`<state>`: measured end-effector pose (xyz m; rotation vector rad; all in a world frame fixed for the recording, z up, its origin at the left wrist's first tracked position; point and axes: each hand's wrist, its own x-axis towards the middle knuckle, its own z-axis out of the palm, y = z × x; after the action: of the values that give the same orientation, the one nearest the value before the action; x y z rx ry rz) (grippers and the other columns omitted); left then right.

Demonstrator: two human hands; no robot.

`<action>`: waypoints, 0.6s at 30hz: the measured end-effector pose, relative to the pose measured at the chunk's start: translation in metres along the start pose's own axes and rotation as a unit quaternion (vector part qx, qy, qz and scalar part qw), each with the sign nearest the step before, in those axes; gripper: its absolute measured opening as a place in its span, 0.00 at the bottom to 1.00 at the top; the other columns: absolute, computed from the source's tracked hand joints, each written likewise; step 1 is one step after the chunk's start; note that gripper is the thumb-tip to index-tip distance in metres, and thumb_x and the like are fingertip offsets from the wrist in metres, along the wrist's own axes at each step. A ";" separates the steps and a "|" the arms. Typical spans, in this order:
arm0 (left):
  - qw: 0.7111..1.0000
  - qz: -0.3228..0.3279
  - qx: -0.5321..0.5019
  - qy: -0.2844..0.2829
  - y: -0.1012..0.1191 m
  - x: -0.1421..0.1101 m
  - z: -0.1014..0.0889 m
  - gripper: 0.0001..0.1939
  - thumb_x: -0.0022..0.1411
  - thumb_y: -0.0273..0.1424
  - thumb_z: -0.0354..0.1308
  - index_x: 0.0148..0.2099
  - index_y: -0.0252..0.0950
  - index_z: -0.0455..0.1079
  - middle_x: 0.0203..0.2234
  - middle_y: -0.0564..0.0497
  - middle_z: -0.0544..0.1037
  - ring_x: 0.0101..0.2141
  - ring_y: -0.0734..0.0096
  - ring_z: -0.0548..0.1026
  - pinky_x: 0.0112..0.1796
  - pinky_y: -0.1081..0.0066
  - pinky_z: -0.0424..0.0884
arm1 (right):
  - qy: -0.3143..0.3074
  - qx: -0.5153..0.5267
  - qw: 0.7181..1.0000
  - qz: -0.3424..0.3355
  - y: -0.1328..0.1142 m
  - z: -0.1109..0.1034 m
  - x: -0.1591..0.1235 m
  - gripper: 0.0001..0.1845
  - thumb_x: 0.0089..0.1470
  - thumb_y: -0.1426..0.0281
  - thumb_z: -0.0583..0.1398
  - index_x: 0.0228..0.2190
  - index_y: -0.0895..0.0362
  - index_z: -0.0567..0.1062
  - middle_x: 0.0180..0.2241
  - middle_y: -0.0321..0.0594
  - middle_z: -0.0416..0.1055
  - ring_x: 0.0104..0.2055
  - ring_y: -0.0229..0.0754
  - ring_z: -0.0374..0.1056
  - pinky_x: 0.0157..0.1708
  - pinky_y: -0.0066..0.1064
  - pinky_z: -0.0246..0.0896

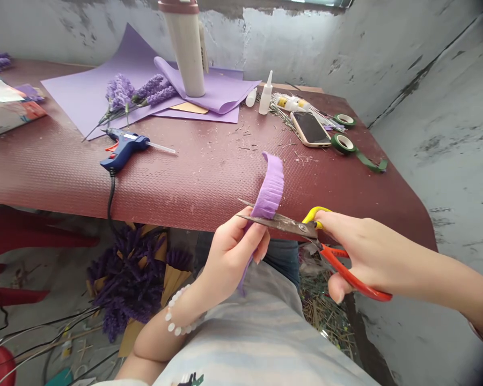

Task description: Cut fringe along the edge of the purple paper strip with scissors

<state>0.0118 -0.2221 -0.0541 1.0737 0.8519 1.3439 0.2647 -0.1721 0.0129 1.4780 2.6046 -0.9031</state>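
My left hand [237, 244] pinches a purple strip [270, 185] whose upper part stands up and curls, with a row of fine cuts along one edge. The strip's lower end hangs below my fingers. In my right hand [366, 252] is a pair of scissors [298, 226] with one yellow and one red handle. Their blades are parted and lie across the strip, just above my left fingertips. My right fingers go through the handle loops. A bracelet of pale beads [177, 316] circles my left wrist.
On the maroon table [209, 177] lie a blue glue gun [124, 147], purple sheets [84, 99], purple flower stems [121, 94], a cup [185, 51], a small bottle [266, 96], a phone [310, 128] and green tape rolls [343, 143]. Dark purple flower bunches [129, 284] sit below, left.
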 end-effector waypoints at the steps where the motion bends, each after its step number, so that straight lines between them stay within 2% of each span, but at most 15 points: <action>1: 1.000 0.002 0.001 0.000 0.000 0.000 0.000 0.20 0.80 0.43 0.65 0.35 0.39 0.70 0.20 0.58 0.69 0.21 0.75 0.63 0.27 0.70 0.63 | 0.002 0.007 1.000 0.001 -0.001 0.000 0.000 0.40 0.40 0.34 0.79 0.38 0.46 0.71 0.32 0.32 0.76 0.25 0.49 0.72 0.25 0.37 0.63; 6: 1.000 -0.003 0.012 0.018 0.004 0.001 0.001 0.22 0.78 0.44 0.67 0.33 0.40 0.69 0.18 0.58 0.68 0.20 0.76 0.61 0.26 0.70 0.62 | 0.042 -0.020 0.999 -0.021 -0.003 0.002 0.001 0.42 0.40 0.28 0.76 0.34 0.45 0.70 0.28 0.30 0.71 0.22 0.47 0.68 0.23 0.36 0.59; 11: 1.000 -0.007 0.010 0.023 0.006 0.001 0.004 0.23 0.78 0.43 0.68 0.31 0.40 0.67 0.19 0.58 0.68 0.20 0.76 0.62 0.27 0.70 0.62 | 0.038 -0.029 0.999 -0.024 0.002 0.006 0.000 0.37 0.47 0.33 0.75 0.33 0.44 0.65 0.23 0.26 0.67 0.20 0.46 0.65 0.22 0.35 0.54; 14: 1.000 -0.006 0.000 0.015 0.005 0.001 0.004 0.22 0.79 0.42 0.67 0.32 0.40 0.67 0.19 0.59 0.68 0.20 0.77 0.61 0.26 0.70 0.61 | 0.029 -0.010 0.999 -0.024 0.007 0.008 -0.001 0.30 0.55 0.41 0.72 0.32 0.44 0.62 0.24 0.28 0.75 0.19 0.45 0.65 0.22 0.36 0.53; 18: 1.000 -0.013 0.007 0.011 0.004 0.002 0.003 0.20 0.78 0.43 0.67 0.34 0.39 0.70 0.19 0.59 0.68 0.20 0.76 0.61 0.26 0.70 0.61 | -0.007 0.030 1.000 -0.007 0.013 0.008 -0.005 0.18 0.64 0.53 0.66 0.32 0.45 0.63 0.29 0.31 0.86 0.18 0.44 0.68 0.22 0.38 0.55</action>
<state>0.0137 -0.2207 -0.0487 1.0570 0.8894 1.3308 0.2759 -0.1742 0.0016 1.4618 2.6036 -0.9977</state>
